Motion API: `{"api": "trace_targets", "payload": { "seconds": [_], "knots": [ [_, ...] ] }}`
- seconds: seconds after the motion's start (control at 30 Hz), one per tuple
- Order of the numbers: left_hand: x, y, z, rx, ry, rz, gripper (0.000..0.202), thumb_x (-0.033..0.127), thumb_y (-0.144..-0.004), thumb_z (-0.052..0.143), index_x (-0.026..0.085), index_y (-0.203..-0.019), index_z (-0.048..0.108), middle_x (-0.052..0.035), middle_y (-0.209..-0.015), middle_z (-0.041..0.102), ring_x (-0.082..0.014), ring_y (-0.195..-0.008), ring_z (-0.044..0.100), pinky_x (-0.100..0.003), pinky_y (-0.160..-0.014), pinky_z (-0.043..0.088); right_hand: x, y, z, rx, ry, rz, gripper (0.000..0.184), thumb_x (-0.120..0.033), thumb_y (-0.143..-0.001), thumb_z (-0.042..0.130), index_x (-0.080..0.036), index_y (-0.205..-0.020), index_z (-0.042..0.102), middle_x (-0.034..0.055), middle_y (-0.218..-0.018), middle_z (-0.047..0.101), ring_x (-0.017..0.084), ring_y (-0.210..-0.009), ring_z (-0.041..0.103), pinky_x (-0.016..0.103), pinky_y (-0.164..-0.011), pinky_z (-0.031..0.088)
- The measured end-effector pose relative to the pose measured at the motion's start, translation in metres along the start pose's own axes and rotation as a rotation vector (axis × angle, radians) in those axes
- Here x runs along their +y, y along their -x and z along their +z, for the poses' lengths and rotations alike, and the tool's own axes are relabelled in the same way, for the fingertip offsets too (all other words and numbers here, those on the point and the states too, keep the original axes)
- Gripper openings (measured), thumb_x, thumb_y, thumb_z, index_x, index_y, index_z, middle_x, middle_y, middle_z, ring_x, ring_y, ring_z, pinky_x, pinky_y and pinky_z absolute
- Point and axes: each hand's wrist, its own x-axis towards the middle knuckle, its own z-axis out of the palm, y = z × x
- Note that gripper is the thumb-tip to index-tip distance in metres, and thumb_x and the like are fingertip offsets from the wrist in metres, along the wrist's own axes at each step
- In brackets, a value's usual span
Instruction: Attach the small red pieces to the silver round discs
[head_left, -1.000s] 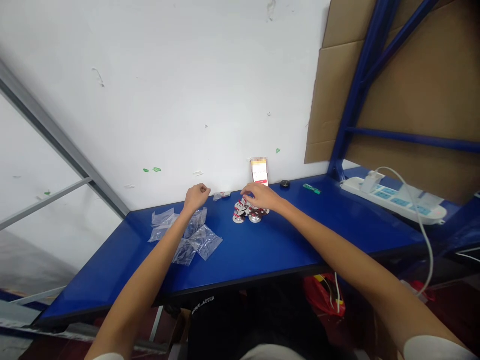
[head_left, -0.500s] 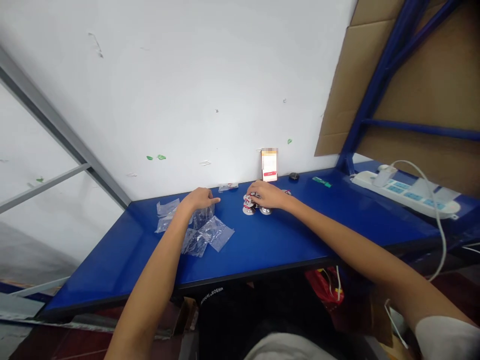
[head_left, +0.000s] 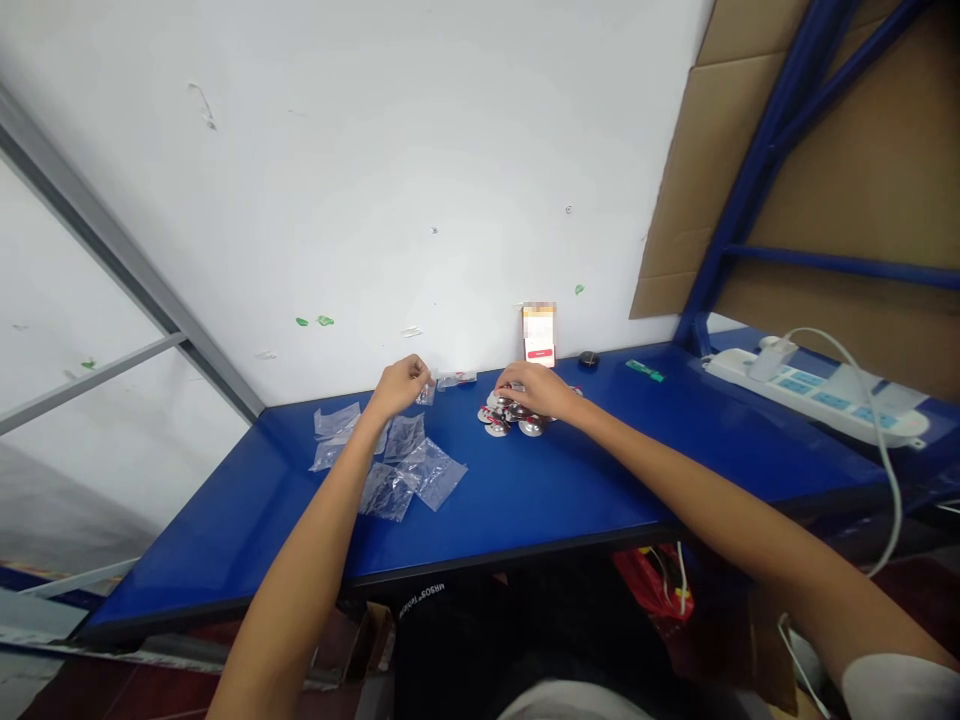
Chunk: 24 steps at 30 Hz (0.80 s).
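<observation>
Hands both reach toward the far edge of the blue counter [head_left: 517, 510], about level with each other. From here I read the left hand [head_left: 400, 388] as bunched, fingers drawn together, right beside a small clear plastic piece [head_left: 426, 396]. I cannot tell whether it is pinching that piece. The right hand [head_left: 537, 390] is curved palm-down over a small pile of round metal discs [head_left: 498, 424] with red and white labels, its fingers resting on top. I cannot tell if it has a firm grip on any of them. The pile sits on the counter, far and right of centre.

Left of the pile, nearer to me, lie loose clear plastic bags [head_left: 390, 490] in a spread group below the left wrist. Another flat clear packet [head_left: 457, 380] lies against the far wall, between the hands. Right of it stands a white card [head_left: 539, 335], then a small black object [head_left: 589, 359] and a green strip [head_left: 645, 371]. At far right, a white power strip [head_left: 814, 396] has a white cable [head_left: 877, 450] running off the near edge. A red bag [head_left: 651, 585] shows below the counter.
</observation>
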Motion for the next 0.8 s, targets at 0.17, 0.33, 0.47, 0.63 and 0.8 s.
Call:
{"api": "trace_targets", "payload": {
  "seconds": [0.17, 0.33, 0.47, 0.63, 0.8],
  "knots": [
    [0.016, 0.005, 0.004, 0.129, 0.087, 0.109, 0.010, 0.027, -0.085, 0.062, 0.021, -0.094, 0.063, -0.0035, -0.089, 0.078, -0.0203, -0.085, 0.074, -0.030, -0.080, 0.055, -0.002, 0.000, 0.003, 0.021, -0.074, 0.049, 0.022, -0.039, -0.101, 0.068, -0.022, -0.096, 0.081, 0.0061, -0.097, 0.077, 0.021, -0.090, 0.069, 0.033, -0.083, 0.049],
    [0.030, 0.010, 0.007, -0.027, 0.190, 0.278, 0.015, 0.024, -0.087, 0.061, 0.019, -0.096, 0.071, -0.0049, -0.096, 0.080, -0.0208, -0.093, 0.074, -0.032, -0.089, 0.056, -0.003, 0.001, 0.007, -0.032, -0.067, 0.031, 0.026, -0.043, -0.102, 0.065, -0.022, -0.096, 0.080, 0.0064, -0.099, 0.077, 0.022, -0.093, 0.069, 0.032, -0.085, 0.049],
    [0.041, 0.015, 0.005, -0.053, 0.221, 0.356, 0.017, 0.024, -0.092, 0.060, 0.019, -0.093, 0.076, -0.0062, -0.102, 0.081, -0.0228, -0.101, 0.074, -0.036, -0.097, 0.055, -0.012, 0.001, 0.003, 0.113, -0.065, 0.022, 0.034, -0.049, -0.099, 0.068, -0.023, -0.121, 0.072, 0.0093, -0.115, 0.073, 0.026, -0.109, 0.067, 0.039, -0.096, 0.051],
    [0.057, 0.022, 0.005, 0.018, 0.250, 0.501, 0.017, 0.028, -0.095, 0.067, 0.022, -0.083, 0.076, -0.0067, -0.108, 0.080, -0.0254, -0.111, 0.070, -0.045, -0.106, 0.052, -0.030, 0.000, -0.005, 0.165, -0.128, 0.003, 0.078, -0.055, -0.086, 0.082, -0.026, -0.150, 0.048, 0.0149, -0.147, 0.057, 0.032, -0.136, 0.055, 0.049, -0.113, 0.045],
    [0.071, 0.028, 0.020, 0.071, 0.227, 0.705, 0.020, 0.030, -0.099, 0.068, 0.026, -0.082, 0.078, -0.0052, -0.110, 0.078, -0.0242, -0.111, 0.065, -0.046, -0.102, 0.053, -0.039, 0.000, 0.004, -0.016, -0.258, 0.072, 0.097, -0.052, -0.080, 0.086, -0.026, -0.158, 0.035, 0.0160, -0.154, 0.052, 0.034, -0.138, 0.055, 0.048, -0.112, 0.046]
  ]
}}
